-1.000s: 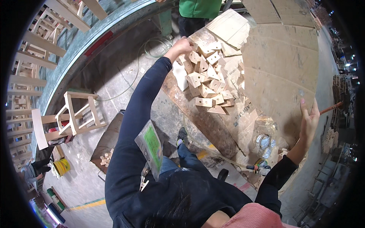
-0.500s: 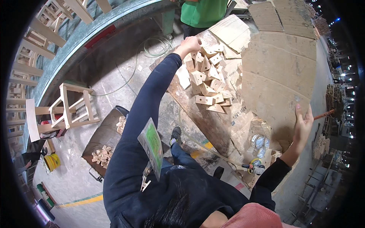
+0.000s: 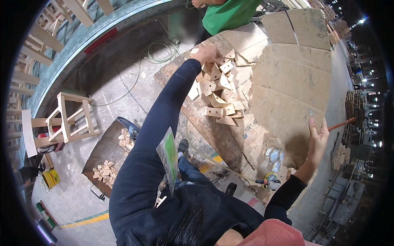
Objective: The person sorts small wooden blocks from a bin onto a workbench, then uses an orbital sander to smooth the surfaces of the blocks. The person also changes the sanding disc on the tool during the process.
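My left arm stretches to the far end of a pile of triangular wooden blocks (image 3: 221, 82), many with drilled holes. There my left hand (image 3: 206, 53) is closed, its fingers curled down against the blocks. Whatever lies under those fingers is hidden. The pile rests on a worn wooden board (image 3: 213, 137) beside a large cardboard sheet (image 3: 287, 78). Over the right edge of the cardboard, my right hand (image 3: 317, 141) is raised and open, thumb and fingers apart, with nothing visible in it.
A hand-held power tool (image 3: 269, 181) with a hose lies at the near right beside clear plastic bottles (image 3: 274, 158). A bin (image 3: 96, 156) of small wood pieces and a wooden frame (image 3: 74, 119) stand left. A person in green (image 3: 230, 16) is at the far end.
My left hand has lowered onto the far end of the block pile. My right hand stays raised and open. The person in green has shifted, and the whole view has moved slightly.
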The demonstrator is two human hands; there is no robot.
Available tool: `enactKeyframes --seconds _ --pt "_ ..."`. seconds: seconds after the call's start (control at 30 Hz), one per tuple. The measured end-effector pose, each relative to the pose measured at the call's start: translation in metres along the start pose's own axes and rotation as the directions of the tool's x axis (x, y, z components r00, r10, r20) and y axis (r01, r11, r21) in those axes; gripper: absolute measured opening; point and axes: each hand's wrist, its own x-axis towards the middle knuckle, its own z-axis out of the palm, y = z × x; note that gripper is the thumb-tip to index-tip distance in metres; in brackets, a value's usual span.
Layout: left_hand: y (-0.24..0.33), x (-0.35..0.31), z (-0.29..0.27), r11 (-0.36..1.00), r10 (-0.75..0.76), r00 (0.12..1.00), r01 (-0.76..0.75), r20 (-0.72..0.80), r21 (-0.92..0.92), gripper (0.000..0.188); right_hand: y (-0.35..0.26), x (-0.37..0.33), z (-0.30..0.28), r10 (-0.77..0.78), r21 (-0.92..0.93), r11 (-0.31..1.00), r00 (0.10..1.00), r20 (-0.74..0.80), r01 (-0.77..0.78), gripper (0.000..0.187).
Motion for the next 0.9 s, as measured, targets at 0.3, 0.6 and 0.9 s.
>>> enactKeyframes --seconds 0.3,0.6,0.9 --pt "0.005 -0.019 -0.005 0.997 0.026 0.985 -0.039 -0.170 -0.072 0.022 -0.009 -0.003 0.012 -0.046 0.164 0.986 0.998 0.049 0.037 0.042" --pt "0.024 -0.018 -0.016 0.990 -0.095 0.993 0.086 -0.077 -0.112 0.028 0.001 -0.005 0.014 0.056 0.072 0.996 0.998 -0.007 -0.055 0.062" --pt "0.035 0.011 -0.003 0.980 -0.194 0.979 0.191 0.065 0.048 0.046 -0.007 -0.014 0.008 -0.046 0.124 0.992 0.997 0.066 0.038 0.042"
